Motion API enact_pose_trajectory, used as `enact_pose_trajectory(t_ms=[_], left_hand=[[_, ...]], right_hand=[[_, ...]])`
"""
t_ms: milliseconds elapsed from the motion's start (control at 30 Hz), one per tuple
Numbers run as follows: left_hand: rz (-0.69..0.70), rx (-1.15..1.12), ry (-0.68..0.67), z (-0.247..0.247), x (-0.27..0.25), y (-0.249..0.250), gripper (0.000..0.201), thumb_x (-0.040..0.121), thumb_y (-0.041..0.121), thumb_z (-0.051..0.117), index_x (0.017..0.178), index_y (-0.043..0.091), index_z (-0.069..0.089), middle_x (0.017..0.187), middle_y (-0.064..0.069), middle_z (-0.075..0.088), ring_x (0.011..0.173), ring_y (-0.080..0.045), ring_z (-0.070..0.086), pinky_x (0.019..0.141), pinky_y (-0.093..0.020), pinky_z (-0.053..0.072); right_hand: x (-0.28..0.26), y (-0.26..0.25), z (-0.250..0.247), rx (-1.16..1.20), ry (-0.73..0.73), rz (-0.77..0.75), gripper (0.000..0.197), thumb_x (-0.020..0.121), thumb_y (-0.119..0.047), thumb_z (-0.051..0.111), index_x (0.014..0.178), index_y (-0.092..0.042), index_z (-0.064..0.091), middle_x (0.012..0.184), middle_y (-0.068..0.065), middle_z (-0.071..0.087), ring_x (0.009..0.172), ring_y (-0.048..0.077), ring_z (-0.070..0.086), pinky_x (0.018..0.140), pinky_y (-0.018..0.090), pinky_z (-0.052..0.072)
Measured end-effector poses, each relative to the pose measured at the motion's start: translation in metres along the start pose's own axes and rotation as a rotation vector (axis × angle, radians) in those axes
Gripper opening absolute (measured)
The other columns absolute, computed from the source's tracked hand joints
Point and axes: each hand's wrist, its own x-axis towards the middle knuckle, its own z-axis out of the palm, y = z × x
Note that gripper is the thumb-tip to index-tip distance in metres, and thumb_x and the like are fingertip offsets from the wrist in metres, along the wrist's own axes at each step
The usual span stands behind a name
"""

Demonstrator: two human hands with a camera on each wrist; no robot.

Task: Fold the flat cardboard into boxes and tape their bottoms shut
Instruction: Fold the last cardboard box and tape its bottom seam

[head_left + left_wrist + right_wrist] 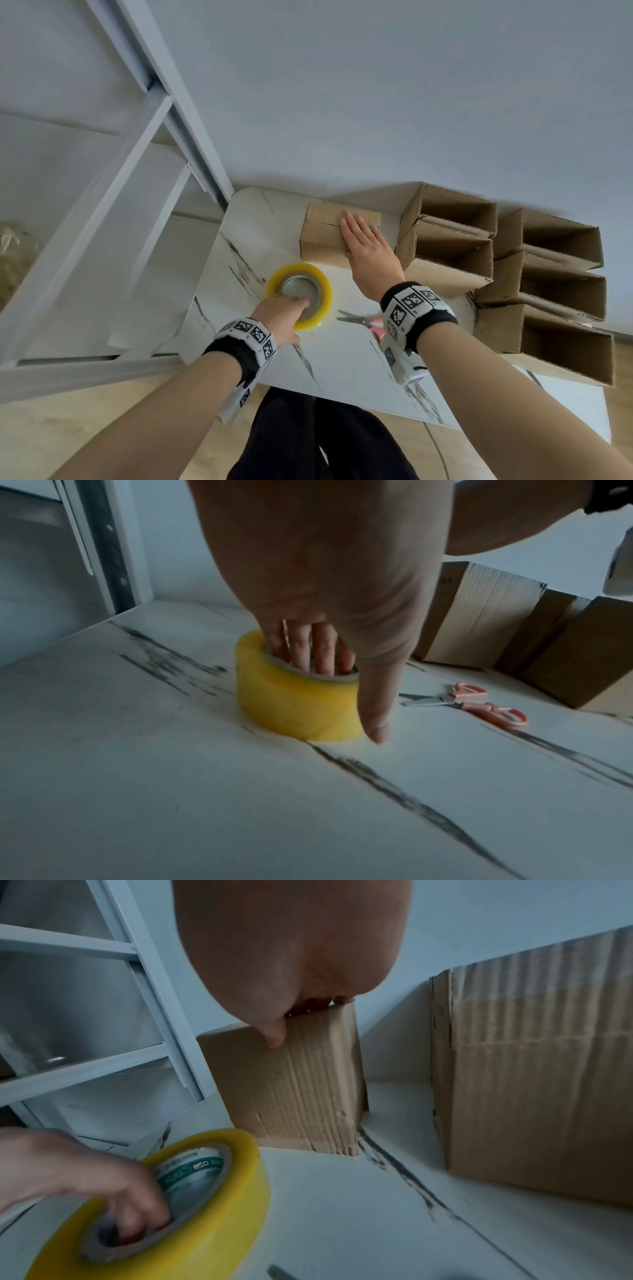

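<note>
A small cardboard box (322, 229) stands bottom up at the far side of the white marble table (342, 363). My right hand (364, 245) lies flat and open on its folded flaps, pressing them down; the right wrist view shows the thumb on the box's (308, 1085) top edge. A yellow tape roll (324, 291) lies flat on the table in front of the box. My left hand (279, 310) grips it, fingers (322, 653) inside the core and the thumb against the outside of the roll (294, 704). The seam between the flaps shows no tape.
Pink-handled scissors (352, 319) lie on the table between my wrists. Several open folded boxes (452, 246) lie on their sides along the table's right side. A white metal shelf frame (154, 144) stands to the left, against the wall.
</note>
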Motion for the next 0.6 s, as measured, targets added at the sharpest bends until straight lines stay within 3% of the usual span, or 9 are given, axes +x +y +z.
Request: enact_pose_trajectory(t_ms=[133,267,367,467,533,600], left_hand=[[0.036,0.118,-0.01,0.0,-0.003,-0.003,0.034,0.087,0.03,0.063,0.117,0.014,0.055,0.114,-0.002,0.058,0.107,-0.023,0.054,0.085,-0.034,0.049],[0.05,0.106,0.035,-0.008,-0.01,-0.009,0.035,0.09,0.027,0.057,0.123,0.014,0.052,0.123,-0.002,0.053,0.114,-0.023,0.05,0.094,-0.034,0.044],[0.005,0.036,0.079,-0.025,-0.017,-0.014,0.038,0.092,0.028,0.054,0.126,0.013,0.05,0.128,-0.003,0.05,0.118,-0.023,0.048,0.095,-0.034,0.041],[-0.07,-0.086,0.045,-0.045,-0.018,-0.028,0.042,0.092,0.027,0.051,0.131,0.011,0.048,0.133,-0.007,0.049,0.122,-0.025,0.046,0.1,-0.036,0.039],[-0.123,-0.14,0.039,-0.058,-0.018,-0.04,0.041,0.092,0.028,0.05,0.127,0.009,0.052,0.131,-0.011,0.053,0.118,-0.027,0.05,0.099,-0.037,0.041],[-0.168,-0.173,0.049,-0.075,-0.019,-0.05,0.036,0.091,0.028,0.05,0.118,0.007,0.058,0.121,-0.014,0.059,0.107,-0.029,0.056,0.09,-0.037,0.046]], right_hand=[[0.0,0.001,-0.001,-0.016,-0.002,-0.011,0.062,0.1,-0.012,0.033,0.151,-0.014,-0.002,0.16,0.0,-0.006,0.147,0.016,-0.005,0.117,0.029,-0.007],[0.0,-0.002,-0.01,-0.006,-0.024,-0.02,0.069,0.094,-0.003,0.038,0.152,-0.012,0.001,0.16,0.002,-0.003,0.148,0.019,-0.001,0.118,0.03,-0.002],[-0.001,-0.008,-0.022,-0.02,-0.023,-0.029,0.069,0.09,0.002,0.04,0.151,-0.006,0.008,0.157,0.007,0.009,0.144,0.024,0.012,0.117,0.031,0.014],[-0.003,-0.014,-0.034,-0.028,-0.011,-0.021,0.064,0.088,0.003,0.041,0.147,-0.004,0.018,0.148,0.007,0.021,0.128,0.025,0.032,0.1,0.032,0.039],[-0.001,-0.017,-0.04,-0.024,-0.036,-0.007,0.061,0.087,0.004,0.043,0.145,-0.004,0.023,0.142,0.007,0.026,0.12,0.026,0.038,0.087,0.033,0.045],[0.003,-0.02,-0.042,-0.028,-0.075,0.014,0.057,0.088,0.005,0.045,0.141,-0.004,0.028,0.138,0.007,0.03,0.116,0.026,0.041,0.082,0.033,0.047]])
